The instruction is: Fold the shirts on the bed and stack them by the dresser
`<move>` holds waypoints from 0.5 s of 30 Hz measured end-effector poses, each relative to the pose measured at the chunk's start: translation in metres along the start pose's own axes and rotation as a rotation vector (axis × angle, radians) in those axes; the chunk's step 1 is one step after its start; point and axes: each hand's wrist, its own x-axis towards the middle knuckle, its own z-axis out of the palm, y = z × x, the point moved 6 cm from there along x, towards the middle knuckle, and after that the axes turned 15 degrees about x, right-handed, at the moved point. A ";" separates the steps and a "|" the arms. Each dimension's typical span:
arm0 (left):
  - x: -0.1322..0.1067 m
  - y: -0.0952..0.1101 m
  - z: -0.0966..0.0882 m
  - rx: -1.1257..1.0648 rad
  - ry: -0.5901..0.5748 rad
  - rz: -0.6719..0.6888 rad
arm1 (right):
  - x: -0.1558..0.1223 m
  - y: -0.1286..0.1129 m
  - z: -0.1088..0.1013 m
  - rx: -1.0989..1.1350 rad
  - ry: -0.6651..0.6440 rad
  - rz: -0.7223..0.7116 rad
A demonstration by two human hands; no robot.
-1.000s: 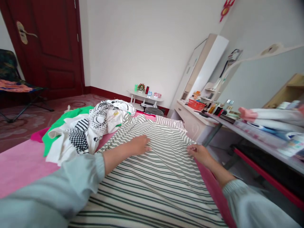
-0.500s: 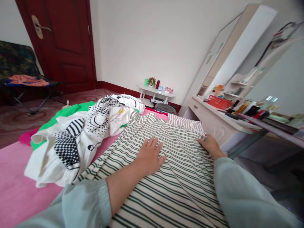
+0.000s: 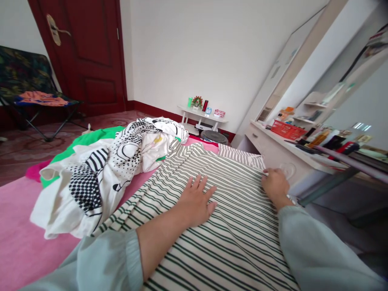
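Observation:
A white garment with dark green stripes (image 3: 224,238) lies spread over the pink bed cover (image 3: 21,218); which kind of garment it is I cannot tell. My left hand (image 3: 195,202) rests flat on its middle with the fingers spread. At the garment's far right edge, my right hand (image 3: 275,186) has its fingers closed on the striped cloth. Left of the striped garment sits a heap of white clothes with black patterns (image 3: 124,149), with a green cloth (image 3: 74,149) showing under it.
On the right stands a white dressing table (image 3: 273,149) bearing a red basket (image 3: 287,129) and several bottles. A low white shelf (image 3: 201,114) is by the far wall. A folding chair (image 3: 30,81) with an orange cloth stands at the left, near a dark red door (image 3: 87,52).
My right hand has closed on the garment's edge and shifted slightly right, drawing the striped cloth smoother; a long crease has gone. My left hand still lies flat, its fingers spread wider.

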 end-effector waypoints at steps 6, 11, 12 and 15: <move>0.000 0.000 0.000 0.008 0.032 -0.010 | 0.014 -0.114 0.024 0.497 -0.004 -0.316; 0.000 0.000 -0.001 0.003 0.040 -0.019 | 0.023 -0.175 0.060 0.681 -0.256 -0.172; 0.000 0.000 -0.001 0.001 0.045 -0.019 | 0.023 -0.180 0.069 0.673 -0.306 -0.121; 0.000 0.000 -0.001 -0.001 0.072 -0.032 | 0.021 -0.185 0.087 0.624 -0.361 -0.051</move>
